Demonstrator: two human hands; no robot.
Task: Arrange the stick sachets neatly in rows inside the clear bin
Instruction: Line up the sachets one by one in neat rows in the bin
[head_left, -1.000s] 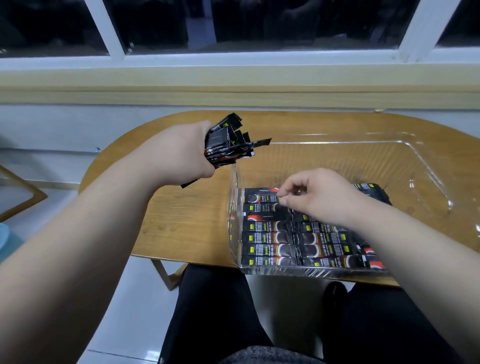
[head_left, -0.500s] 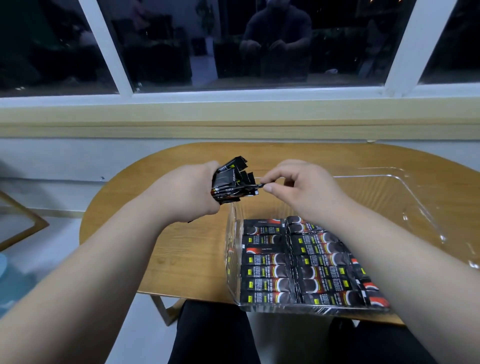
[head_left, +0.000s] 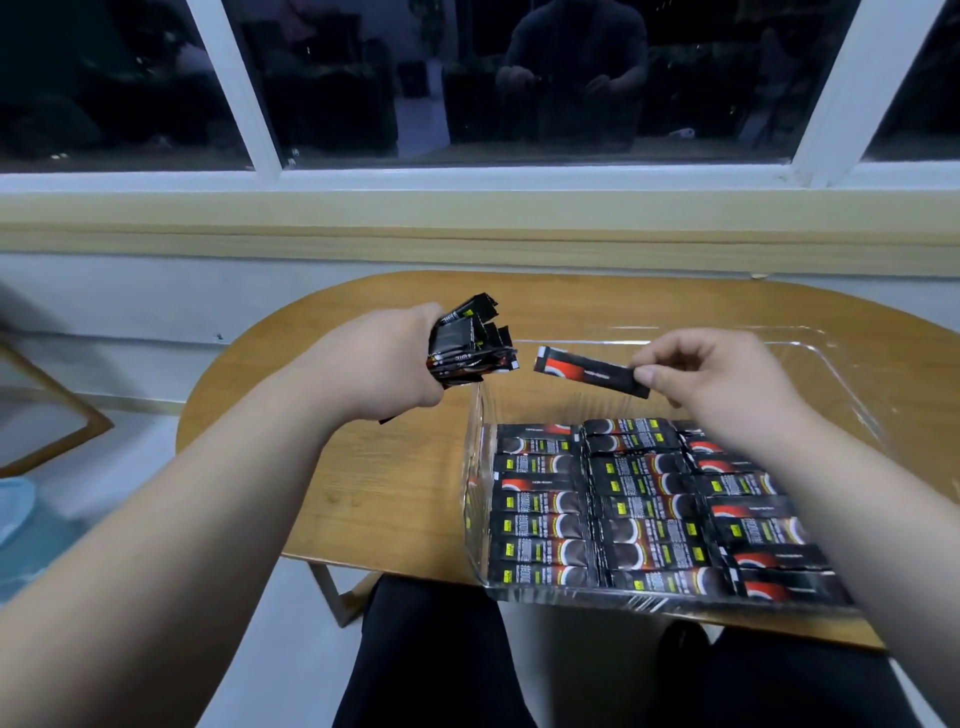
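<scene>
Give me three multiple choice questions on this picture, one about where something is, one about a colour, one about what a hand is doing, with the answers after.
1. Where does the bin stand?
A. on the floor
B. on the table
C. on the windowsill

2. What colours has the sachet pinched by the right hand?
A. mostly black with red
B. all yellow
C. blue and green

3. What is the left hand doing?
A. lying flat on the table
B. gripping a bundle of sachets
C. hanging empty

Answers: 1 B, the bin rests on the wooden top. 2 A, its body is black with a red patch near one end. 3 B, the fingers curl round the bundle, left of the bin.
</scene>
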